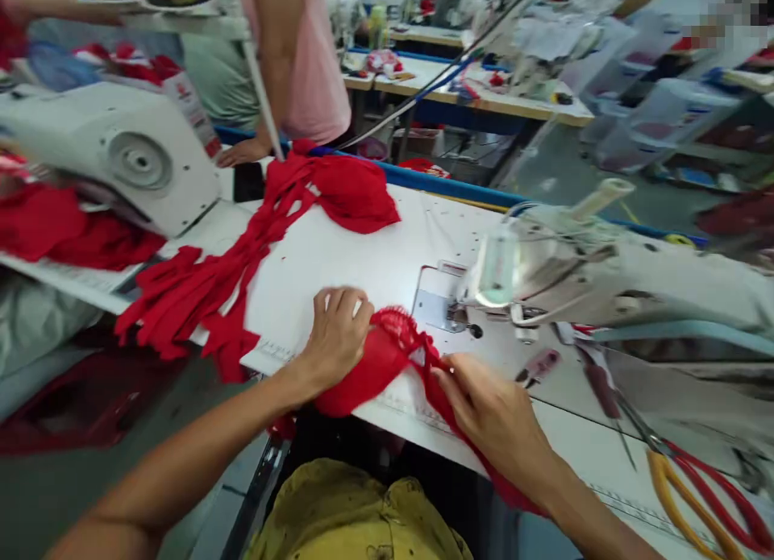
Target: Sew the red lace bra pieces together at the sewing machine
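A red lace garment piece (387, 358) lies on the white sewing table (351, 254), close to the needle plate (436, 309) of the sewing machine (605, 278). My left hand (335, 334) rests on top of its left part with the fingers curled down, pressing the fabric to the table. My right hand (489, 407) pinches the garment's right edge just in front of the needle. The view is smeared by motion.
A heap of red fabric strips (254, 246) trails across the table's left and over its edge. Another sewing machine (114, 149) stands at far left. Scissors with orange and red handles (695, 479) lie at right. A person in pink (302, 60) stands behind the table.
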